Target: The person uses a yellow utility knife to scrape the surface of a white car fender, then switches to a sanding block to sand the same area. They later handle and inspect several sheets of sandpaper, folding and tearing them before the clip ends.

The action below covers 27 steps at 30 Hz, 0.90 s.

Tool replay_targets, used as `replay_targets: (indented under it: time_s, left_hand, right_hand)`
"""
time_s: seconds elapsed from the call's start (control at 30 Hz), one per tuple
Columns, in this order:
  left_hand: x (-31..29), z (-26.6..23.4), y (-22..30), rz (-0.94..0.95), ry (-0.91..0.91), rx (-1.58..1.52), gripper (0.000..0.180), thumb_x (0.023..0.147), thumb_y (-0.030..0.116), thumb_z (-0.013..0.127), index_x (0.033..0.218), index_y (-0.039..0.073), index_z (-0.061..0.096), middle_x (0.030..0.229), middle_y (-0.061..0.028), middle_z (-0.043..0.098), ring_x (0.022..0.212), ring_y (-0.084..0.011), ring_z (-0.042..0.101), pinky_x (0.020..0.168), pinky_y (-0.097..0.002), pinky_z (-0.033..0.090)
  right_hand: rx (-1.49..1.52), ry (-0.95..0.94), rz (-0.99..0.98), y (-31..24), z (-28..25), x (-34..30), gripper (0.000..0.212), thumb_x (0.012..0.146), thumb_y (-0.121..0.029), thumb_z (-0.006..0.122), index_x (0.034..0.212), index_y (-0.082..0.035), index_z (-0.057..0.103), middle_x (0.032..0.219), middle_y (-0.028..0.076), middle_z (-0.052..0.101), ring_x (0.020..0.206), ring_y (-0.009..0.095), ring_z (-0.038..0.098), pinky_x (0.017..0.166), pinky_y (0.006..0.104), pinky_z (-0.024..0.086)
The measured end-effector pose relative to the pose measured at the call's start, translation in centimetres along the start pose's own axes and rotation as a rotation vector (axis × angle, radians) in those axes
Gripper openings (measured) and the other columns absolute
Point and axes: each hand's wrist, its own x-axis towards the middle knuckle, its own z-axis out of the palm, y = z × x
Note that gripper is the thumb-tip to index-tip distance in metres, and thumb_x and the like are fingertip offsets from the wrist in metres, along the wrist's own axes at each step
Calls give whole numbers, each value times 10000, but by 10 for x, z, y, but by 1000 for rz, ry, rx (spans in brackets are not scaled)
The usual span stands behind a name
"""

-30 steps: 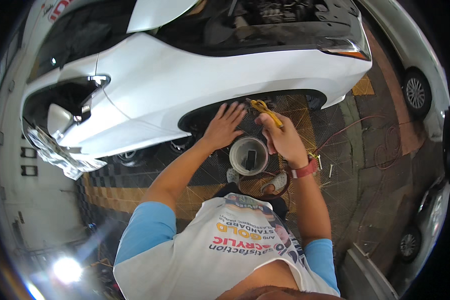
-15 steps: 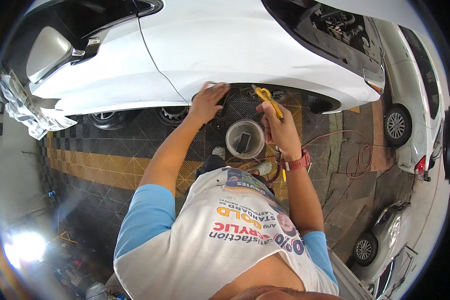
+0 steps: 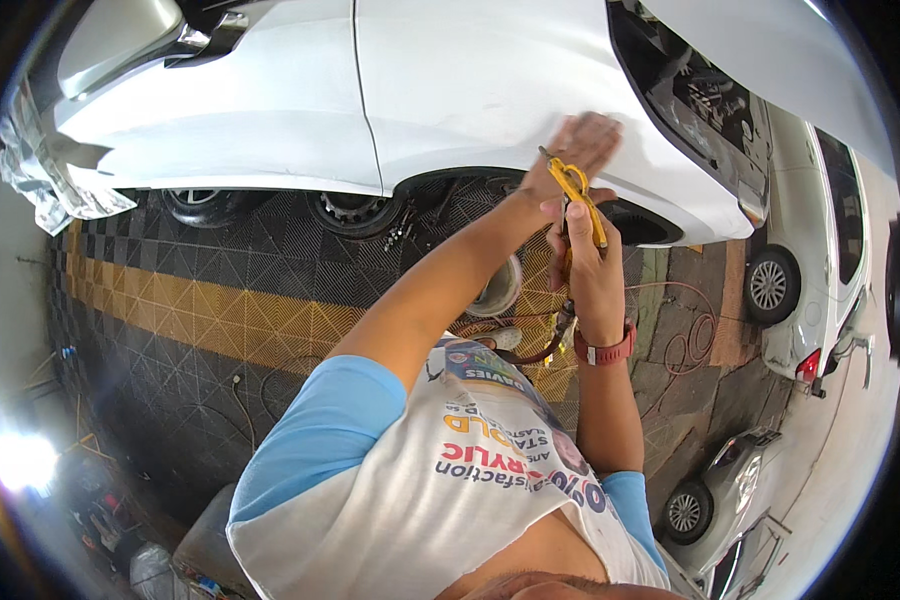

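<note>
Head view: yellow tool [image 3: 595, 222] clasped in the right hand [image 3: 592, 255], left hand [image 3: 588, 142] stretched out over the white car [image 3: 490, 90]

With the right hand as the dial's centre, its fingers are wrapped around the yellow tool and its thumb is pressed along it. The tool lies directly against these fingers, its thin nozzle pointing to 11 o'clock. At 12 o'clock, just beyond, the left hand overlaps the car's panel, fingers extended; blur hides whether they are together or apart, and I cannot tell whether they touch the panel. A red watch [image 3: 615, 348] circles the right wrist at 6 o'clock. Near 8 o'clock a bucket [image 3: 510, 285] is partly hidden by the left forearm. A wheel [image 3: 353, 212] shows beneath the car at 9 o'clock. A coiled hose [image 3: 708, 345] lies on the ground at 4 o'clock; farther out, toward 5, stands a silver car [image 3: 722, 478].
</note>
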Motion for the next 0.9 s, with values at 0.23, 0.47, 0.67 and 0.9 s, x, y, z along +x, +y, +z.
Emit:
replay_targets:
  time_s: [0.23, 0.47, 0.67, 0.9]
  left_hand:
    - [-65, -60, -78, -258, 82, 136, 735, 1014, 456, 662, 1656, 170, 447, 1771, -127, 296, 1660, -342, 206, 1334, -587, 138]
    - [-118, -38, -111, -686, 535, 195, 894, 1079, 404, 540, 1694, -82, 109, 1752, -372, 78, 1632, -561, 4, 1309, -676, -7]
    - [-56, -51, -62, -335, 8, 341, 818, 1022, 653, 559, 1700, 238, 366, 1786, -118, 274, 1642, -431, 212, 1288, -713, 130]
    - [-102, -67, -129, -851, 638, 162, 848, 1107, 516, 448, 1710, -3, 155, 1738, -398, 61, 1617, -593, -9, 1294, -697, 23]
  right_hand:
    - [13, -39, 28, 8, -3, -6, 501, 1145, -436, 557, 1188, 46, 683, 678, -55, 475, 464, 39, 461, 419, 225, 380]
    - [-53, -122, 20, 2, -7, -11, 512, 1140, -443, 568, 1193, 53, 682, 674, -56, 471, 465, 39, 462, 426, 228, 387]
    - [-83, -132, 81, 1, -5, -4, 505, 1134, -446, 580, 1188, 45, 689, 663, -51, 477, 465, 44, 469, 426, 233, 382]
    - [-56, -160, 18, 4, -3, -10, 454, 1135, -407, 590, 1173, 34, 694, 669, -49, 483, 465, 43, 472, 432, 227, 369]
